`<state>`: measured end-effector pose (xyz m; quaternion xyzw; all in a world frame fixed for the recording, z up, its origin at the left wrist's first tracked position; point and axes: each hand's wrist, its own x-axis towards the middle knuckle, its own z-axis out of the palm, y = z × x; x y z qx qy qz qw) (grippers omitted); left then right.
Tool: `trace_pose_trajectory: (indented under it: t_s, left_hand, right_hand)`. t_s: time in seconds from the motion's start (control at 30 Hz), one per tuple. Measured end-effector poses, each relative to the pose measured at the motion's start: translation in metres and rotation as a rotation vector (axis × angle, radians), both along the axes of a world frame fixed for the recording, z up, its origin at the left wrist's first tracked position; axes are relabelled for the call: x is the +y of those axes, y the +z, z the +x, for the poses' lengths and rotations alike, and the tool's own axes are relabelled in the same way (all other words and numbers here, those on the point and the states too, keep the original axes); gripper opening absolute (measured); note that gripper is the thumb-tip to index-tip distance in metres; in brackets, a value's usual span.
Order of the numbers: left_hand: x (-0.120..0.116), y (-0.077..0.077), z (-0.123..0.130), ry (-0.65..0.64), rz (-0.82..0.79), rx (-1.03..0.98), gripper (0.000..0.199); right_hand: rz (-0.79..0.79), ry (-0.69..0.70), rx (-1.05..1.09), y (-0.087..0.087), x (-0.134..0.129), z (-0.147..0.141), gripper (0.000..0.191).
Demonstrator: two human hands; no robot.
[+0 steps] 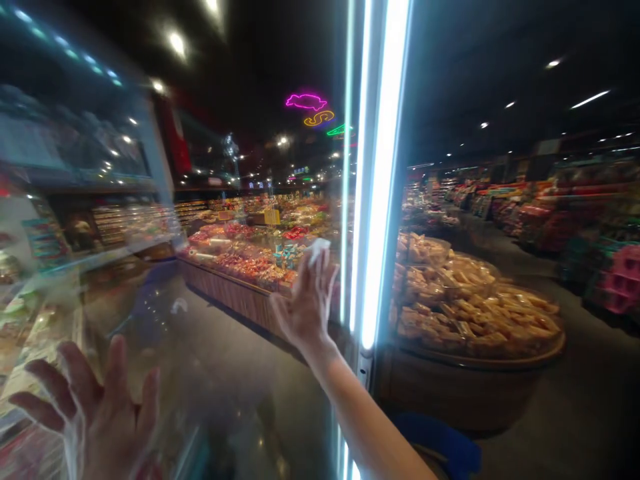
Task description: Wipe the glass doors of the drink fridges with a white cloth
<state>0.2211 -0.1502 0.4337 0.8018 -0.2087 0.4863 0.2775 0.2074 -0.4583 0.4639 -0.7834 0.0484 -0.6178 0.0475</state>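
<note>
Currently | left hand [107,423] splayed, free | right hand [306,307] holding cloth [320,247], near light strip [384,180] | hands well apart

Left of the light tube [383,200], cloth [320,247] at the right hand's fingers [304,275]; right of it, display bin [500,362]

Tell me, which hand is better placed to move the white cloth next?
Probably the right hand: the white cloth is at its raised fingertips, near the glowing light tube. The left hand looks empty, fingers spread, lower and away from the cloth.
</note>
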Motion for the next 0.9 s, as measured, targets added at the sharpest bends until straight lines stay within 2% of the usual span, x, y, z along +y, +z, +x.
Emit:
trace_pose_trajectory:
  t_s: [0.07,0.1,0.13,0.23,0.3,0.33,0.43,0.47,0.5,0.6,0.63,0.67,0.8,0.9]
  left_hand:
    - [-0.008,0.002,0.009,0.032,0.031,-0.026,0.077]
    - [-0.011,0.002,0.011,0.039,0.029,-0.036,0.077]
    - [-0.013,0.003,0.011,0.041,0.034,-0.045,0.077]
    - [-0.015,0.002,0.008,0.045,0.048,-0.086,0.076]
    - [-0.017,0.001,0.006,0.058,0.067,-0.076,0.076]
    - [-0.018,0.0,0.006,0.068,0.071,-0.073,0.077]
    - [-0.021,-0.004,0.008,0.089,0.078,-0.082,0.08]
    - [-0.02,-0.005,0.01,0.096,0.081,-0.095,0.081]
    - [-0.02,-0.006,0.011,0.104,0.086,-0.106,0.082]
    - [-0.015,-0.009,0.013,0.132,0.114,-0.106,0.083]
    - [-0.012,-0.009,0.014,0.136,0.116,-0.109,0.083]
    - [-0.01,-0.008,0.014,0.139,0.115,-0.107,0.083]
    - [0.001,0.001,0.015,0.16,0.107,-0.09,0.08]
    - [0.01,0.007,0.014,0.168,0.106,-0.099,0.077]
  right_hand:
    - [-0.243,0.08,0.108,0.001,0.012,0.004,0.096]
    - [-0.287,0.095,0.127,0.002,0.012,0.004,0.096]
    - [-0.259,0.087,0.11,0.004,0.008,0.004,0.095]
    - [0.069,-0.001,-0.048,0.011,-0.014,0.004,0.089]
    - [0.153,-0.018,-0.081,0.013,-0.012,0.006,0.09]
    - [0.101,0.004,-0.057,0.013,-0.004,0.007,0.093]
    - [-0.226,0.128,0.094,0.01,0.027,0.01,0.101]
    - [-0.277,0.152,0.118,0.009,0.033,0.01,0.1]
    - [-0.257,0.15,0.114,0.009,0.035,0.009,0.098]
    - [0.048,0.054,-0.011,0.008,0.033,0.008,0.089]
    - [0.099,0.043,-0.034,0.007,0.036,0.01,0.089]
    - [0.078,0.063,-0.033,0.006,0.043,0.012,0.091]
    - [-0.256,0.235,0.078,0.018,0.098,0.02,0.101]
    - [-0.211,0.231,0.08,0.029,0.127,0.019,0.095]
